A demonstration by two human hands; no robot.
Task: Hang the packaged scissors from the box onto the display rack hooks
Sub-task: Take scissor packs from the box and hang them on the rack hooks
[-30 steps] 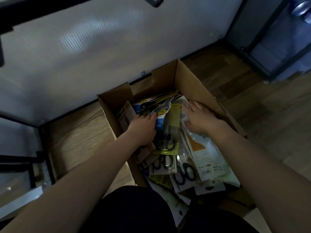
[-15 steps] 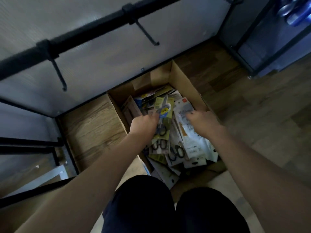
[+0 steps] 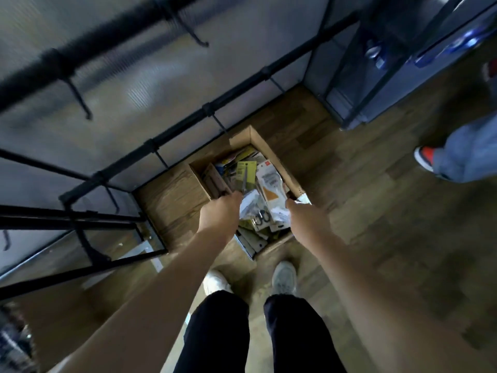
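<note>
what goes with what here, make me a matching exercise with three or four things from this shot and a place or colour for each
Things:
1. cardboard box
2. yellow-green scissors pack
3. rack hook
4. red and white shoe

Descriptions:
A. far right, on the wooden floor
B. at the top, sticking out from a black bar
C. lying inside the box, near its far end
D. on the floor at the foot of the rack, full of packages

Pairs: 1-D, 2-C, 3-B, 4-A
</note>
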